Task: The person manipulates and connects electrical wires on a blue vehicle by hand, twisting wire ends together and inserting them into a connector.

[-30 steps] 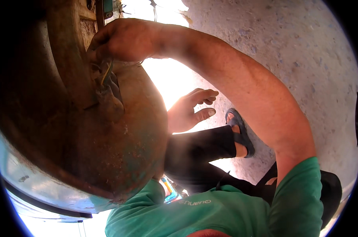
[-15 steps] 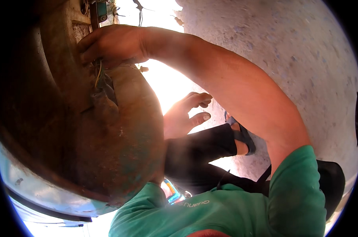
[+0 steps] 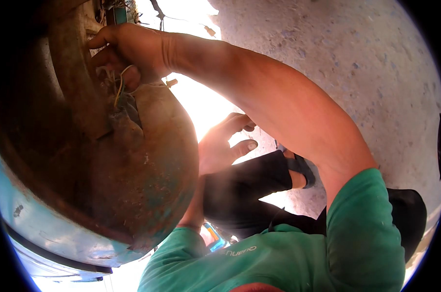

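My right hand (image 3: 130, 53) reaches across to the upper left, into the recess of a rusty brown metal body panel (image 3: 157, 146). Its fingers are bent, one stretched toward the frame, and the thumb presses among thin yellow and white wires (image 3: 118, 90). The fingertips are partly hidden behind the wires and shadow. A dark plastic sleeve or connector (image 3: 131, 109) hangs below them at an opening in the panel. My left hand (image 3: 225, 141) is beside the panel's right edge, fingers loosely curled with the thumb apart, holding nothing. The panel hides part of the left forearm.
A small pale connector (image 3: 171, 83) sticks out past the panel edge on a wire. Another connector (image 3: 209, 31) dangles at the top over bright ground. Light-blue painted metal (image 3: 40, 214) curves along the lower left. Rough concrete floor (image 3: 327, 63) lies to the right.
My right hand has shifted slightly up and left and turned, uncovering more of the thumb and wires. One finger has stretched out. My left hand stays nearly in place.
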The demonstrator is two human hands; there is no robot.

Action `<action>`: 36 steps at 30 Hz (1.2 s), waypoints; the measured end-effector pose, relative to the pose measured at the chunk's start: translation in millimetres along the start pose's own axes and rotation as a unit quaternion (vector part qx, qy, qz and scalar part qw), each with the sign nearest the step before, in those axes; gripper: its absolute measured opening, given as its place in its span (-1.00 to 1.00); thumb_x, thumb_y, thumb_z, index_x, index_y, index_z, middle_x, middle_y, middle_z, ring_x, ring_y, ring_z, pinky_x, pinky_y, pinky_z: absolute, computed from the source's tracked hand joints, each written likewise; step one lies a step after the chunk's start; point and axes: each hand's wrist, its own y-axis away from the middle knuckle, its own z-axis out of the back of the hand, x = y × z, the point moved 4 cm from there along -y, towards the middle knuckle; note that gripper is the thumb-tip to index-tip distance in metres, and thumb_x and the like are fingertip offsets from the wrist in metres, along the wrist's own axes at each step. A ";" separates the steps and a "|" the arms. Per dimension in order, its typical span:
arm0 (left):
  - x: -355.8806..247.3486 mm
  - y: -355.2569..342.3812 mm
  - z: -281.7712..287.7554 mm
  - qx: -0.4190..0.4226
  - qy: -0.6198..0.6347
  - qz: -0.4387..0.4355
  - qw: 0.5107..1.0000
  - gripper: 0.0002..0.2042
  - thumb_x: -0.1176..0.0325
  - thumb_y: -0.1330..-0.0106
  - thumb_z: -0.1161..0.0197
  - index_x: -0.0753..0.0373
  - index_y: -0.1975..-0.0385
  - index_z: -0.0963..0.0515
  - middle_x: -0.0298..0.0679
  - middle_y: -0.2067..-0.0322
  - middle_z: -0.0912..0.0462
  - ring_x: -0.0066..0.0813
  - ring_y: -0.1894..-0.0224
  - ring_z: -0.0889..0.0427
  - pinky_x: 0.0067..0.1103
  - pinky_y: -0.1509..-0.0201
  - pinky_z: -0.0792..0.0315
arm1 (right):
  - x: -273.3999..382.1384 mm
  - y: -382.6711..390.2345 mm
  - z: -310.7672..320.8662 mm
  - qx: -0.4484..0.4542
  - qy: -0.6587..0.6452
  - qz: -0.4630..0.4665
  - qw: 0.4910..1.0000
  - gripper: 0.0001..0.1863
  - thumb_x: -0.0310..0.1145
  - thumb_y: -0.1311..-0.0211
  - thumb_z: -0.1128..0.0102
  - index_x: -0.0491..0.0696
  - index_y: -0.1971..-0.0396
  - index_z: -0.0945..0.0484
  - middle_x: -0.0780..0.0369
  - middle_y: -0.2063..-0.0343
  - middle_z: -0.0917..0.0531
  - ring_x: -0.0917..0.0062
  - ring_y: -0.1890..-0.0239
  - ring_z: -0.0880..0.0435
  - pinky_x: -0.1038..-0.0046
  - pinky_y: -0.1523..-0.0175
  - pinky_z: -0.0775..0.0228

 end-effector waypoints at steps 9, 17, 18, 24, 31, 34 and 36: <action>-4.7 1.6 2.4 0.035 -0.031 0.013 0.999 -0.44 0.25 -0.34 -0.27 0.32 -0.29 -0.31 -0.05 -0.06 -0.50 -0.22 -0.16 -0.49 -0.34 -0.31 -0.33 | 1.3 -14.1 2.3 0.089 0.065 -0.022 0.994 -0.78 -0.09 -0.40 0.08 0.14 0.28 -0.50 0.49 0.65 -0.36 0.72 0.72 -0.06 0.62 0.62 0.04; -7.7 0.4 4.6 0.056 -0.012 0.026 0.998 -0.46 0.28 -0.34 -0.27 0.31 -0.27 -0.32 -0.06 -0.09 -0.47 -0.22 -0.18 -0.46 -0.31 -0.31 -0.32 | 1.0 -19.9 2.4 0.038 0.117 -0.062 0.990 -0.74 -0.16 -0.33 0.03 0.11 0.53 -0.51 0.46 0.64 -0.43 0.70 0.73 -0.10 0.60 0.62 0.04; -7.3 -0.7 4.6 0.057 -0.003 0.019 0.998 -0.46 0.27 -0.34 -0.27 0.30 -0.27 -0.32 -0.06 -0.09 -0.47 -0.21 -0.18 -0.46 -0.31 -0.31 -0.32 | 1.6 -20.8 2.1 0.039 0.095 -0.060 0.993 -0.75 -0.18 -0.30 0.00 0.09 0.54 -0.51 0.44 0.65 -0.45 0.69 0.73 -0.14 0.60 0.62 0.03; -23.9 -3.4 6.7 0.062 -0.015 -0.006 0.998 -0.44 0.22 -0.34 -0.27 0.28 -0.29 -0.31 -0.06 -0.11 -0.45 -0.19 -0.17 -0.46 -0.29 -0.31 -0.31 | -10.7 -41.2 13.8 0.085 0.007 -0.018 0.996 -0.83 -0.30 -0.17 -0.19 -0.01 0.57 -0.55 0.34 0.68 -0.53 0.65 0.73 -0.34 0.57 0.63 -0.06; -11.1 0.0 7.9 -0.002 0.011 -0.066 0.998 -0.45 0.02 -0.31 -0.31 0.35 -0.10 -0.49 -0.05 0.00 -0.58 -0.14 0.00 -0.56 -0.37 -0.13 -0.40 | -16.2 -37.8 13.0 0.107 -0.074 -0.085 0.988 -0.83 -0.32 -0.15 -0.23 -0.04 0.58 -0.55 0.33 0.70 -0.51 0.68 0.78 -0.26 0.62 0.68 -0.03; -17.7 -3.4 12.1 0.009 0.002 -0.056 0.998 -0.48 0.05 -0.31 -0.31 0.34 -0.10 -0.49 -0.02 -0.03 -0.58 -0.08 -0.05 -0.56 -0.34 -0.15 -0.39 | -17.3 -36.6 14.2 0.086 -0.076 -0.042 0.992 -0.85 -0.33 -0.15 -0.22 -0.05 0.55 -0.57 0.32 0.69 -0.51 0.68 0.80 -0.23 0.62 0.71 0.04; -23.5 -4.0 12.0 -0.011 0.000 -0.071 0.997 -0.51 0.09 -0.31 -0.32 0.34 -0.08 -0.50 0.00 -0.05 -0.58 -0.04 -0.09 -0.55 -0.32 -0.17 -0.39 | -21.2 -29.6 8.4 0.048 -0.069 -0.017 0.996 -0.87 -0.35 -0.15 -0.21 -0.05 0.54 -0.56 0.31 0.69 -0.51 0.69 0.80 -0.23 0.62 0.71 0.06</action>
